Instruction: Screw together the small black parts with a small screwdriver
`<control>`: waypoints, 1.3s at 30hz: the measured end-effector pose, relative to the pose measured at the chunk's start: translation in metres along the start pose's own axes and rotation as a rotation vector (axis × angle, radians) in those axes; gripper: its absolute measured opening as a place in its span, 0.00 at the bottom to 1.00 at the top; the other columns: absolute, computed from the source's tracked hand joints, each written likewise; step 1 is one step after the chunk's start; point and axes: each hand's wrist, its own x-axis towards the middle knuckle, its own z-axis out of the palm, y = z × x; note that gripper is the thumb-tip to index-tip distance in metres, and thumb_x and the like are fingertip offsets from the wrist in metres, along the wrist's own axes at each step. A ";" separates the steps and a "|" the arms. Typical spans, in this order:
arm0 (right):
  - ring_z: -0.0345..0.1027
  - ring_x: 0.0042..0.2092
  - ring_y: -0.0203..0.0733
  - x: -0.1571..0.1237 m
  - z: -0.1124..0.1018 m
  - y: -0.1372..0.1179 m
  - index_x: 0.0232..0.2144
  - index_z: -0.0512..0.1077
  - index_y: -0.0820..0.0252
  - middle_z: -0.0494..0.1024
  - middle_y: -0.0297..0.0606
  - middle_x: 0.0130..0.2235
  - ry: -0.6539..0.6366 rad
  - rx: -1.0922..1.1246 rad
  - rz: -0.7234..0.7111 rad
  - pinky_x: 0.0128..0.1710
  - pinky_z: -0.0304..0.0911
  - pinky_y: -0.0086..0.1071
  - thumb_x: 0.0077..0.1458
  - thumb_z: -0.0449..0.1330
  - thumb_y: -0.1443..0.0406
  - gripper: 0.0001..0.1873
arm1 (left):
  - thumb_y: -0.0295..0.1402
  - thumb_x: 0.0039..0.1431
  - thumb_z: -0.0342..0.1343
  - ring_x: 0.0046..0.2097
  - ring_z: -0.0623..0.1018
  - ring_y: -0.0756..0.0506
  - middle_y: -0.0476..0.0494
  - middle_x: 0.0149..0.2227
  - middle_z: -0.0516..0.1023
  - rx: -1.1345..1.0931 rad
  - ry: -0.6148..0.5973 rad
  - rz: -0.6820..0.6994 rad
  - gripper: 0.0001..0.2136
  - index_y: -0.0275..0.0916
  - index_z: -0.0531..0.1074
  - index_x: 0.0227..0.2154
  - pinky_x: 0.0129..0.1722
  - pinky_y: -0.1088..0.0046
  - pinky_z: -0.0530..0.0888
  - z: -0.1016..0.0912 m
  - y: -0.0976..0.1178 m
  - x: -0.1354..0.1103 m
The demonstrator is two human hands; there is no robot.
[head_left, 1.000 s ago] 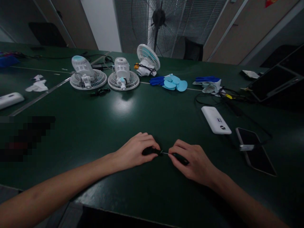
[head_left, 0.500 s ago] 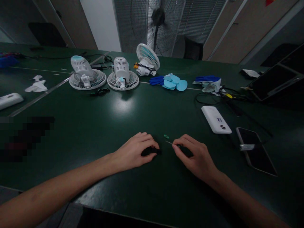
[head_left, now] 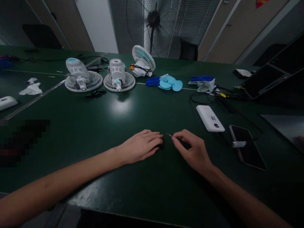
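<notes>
My left hand (head_left: 142,147) rests low over the table, its fingers stretched forward and bent down at the tips, the thumb underneath. Something dark sits between thumb and fingers, mostly covered by them, and I cannot make out its shape. My right hand (head_left: 192,148) pinches a small screwdriver (head_left: 169,135) between thumb and fingertips. Its thin metal shaft points left at the left fingertips, a short gap away, and the dark handle lies inside the palm. The small green circuit board is hidden from view.
White fan heads (head_left: 118,72) lie along the back, beside light-blue fan blades (head_left: 171,83) and blue gloves (head_left: 201,79). To my right are a white power bank (head_left: 210,118), a phone (head_left: 248,147), cables and a dark monitor-like panel. The table's front edge runs below my forearms.
My left fingers have stretched forward over the spot where the green board lay, and the black piece they held is now mostly covered. The screwdriver tip has risen slightly. The view has shifted right.
</notes>
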 end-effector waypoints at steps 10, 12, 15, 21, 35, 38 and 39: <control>0.69 0.36 0.39 -0.002 0.002 0.003 0.41 0.75 0.58 0.75 0.37 0.37 -0.013 0.030 -0.015 0.31 0.64 0.31 0.68 0.58 0.66 0.06 | 0.48 0.70 0.48 0.58 0.75 0.35 0.38 0.61 0.74 0.241 0.144 -0.678 0.22 0.41 0.69 0.59 0.60 0.54 0.70 -0.076 -0.097 -0.136; 0.69 0.35 0.39 -0.002 0.003 0.003 0.40 0.75 0.58 0.75 0.37 0.37 -0.001 0.021 -0.020 0.30 0.64 0.31 0.67 0.58 0.66 0.05 | 0.48 0.69 0.49 0.54 0.77 0.36 0.39 0.58 0.76 0.268 0.169 -0.788 0.23 0.41 0.70 0.59 0.56 0.56 0.72 -0.089 -0.113 -0.154; 0.68 0.35 0.39 -0.002 0.004 0.003 0.40 0.75 0.58 0.75 0.37 0.37 -0.005 0.022 -0.026 0.29 0.64 0.31 0.67 0.58 0.66 0.05 | 0.47 0.69 0.50 0.48 0.79 0.38 0.41 0.54 0.78 0.304 0.188 -0.846 0.21 0.41 0.72 0.56 0.52 0.60 0.73 -0.099 -0.122 -0.165; 0.69 0.36 0.40 -0.003 0.002 0.003 0.41 0.75 0.57 0.75 0.38 0.37 -0.021 0.024 -0.025 0.28 0.64 0.30 0.68 0.58 0.65 0.05 | 0.46 0.68 0.50 0.47 0.80 0.38 0.42 0.52 0.80 0.353 0.212 -0.866 0.19 0.43 0.74 0.55 0.48 0.64 0.74 -0.098 -0.119 -0.162; 0.70 0.37 0.40 -0.003 0.002 0.004 0.42 0.75 0.57 0.75 0.38 0.38 -0.028 0.028 -0.022 0.28 0.65 0.30 0.68 0.58 0.65 0.05 | 0.34 0.65 0.47 0.48 0.80 0.38 0.38 0.50 0.80 0.413 0.281 -0.884 0.23 0.38 0.69 0.61 0.50 0.62 0.75 -0.099 -0.140 -0.183; 0.70 0.36 0.40 -0.003 0.003 0.004 0.41 0.75 0.57 0.75 0.37 0.37 -0.025 0.013 -0.024 0.29 0.65 0.31 0.67 0.58 0.65 0.05 | 0.35 0.64 0.46 0.46 0.80 0.38 0.34 0.53 0.78 0.477 0.272 -0.897 0.23 0.35 0.72 0.59 0.48 0.61 0.76 -0.101 -0.141 -0.185; 0.70 0.36 0.40 -0.002 0.003 0.004 0.41 0.75 0.57 0.75 0.37 0.37 -0.023 0.008 -0.022 0.29 0.65 0.31 0.67 0.58 0.64 0.05 | 0.35 0.64 0.46 0.45 0.80 0.38 0.33 0.52 0.77 0.488 0.269 -0.917 0.23 0.33 0.73 0.58 0.48 0.61 0.76 -0.102 -0.141 -0.186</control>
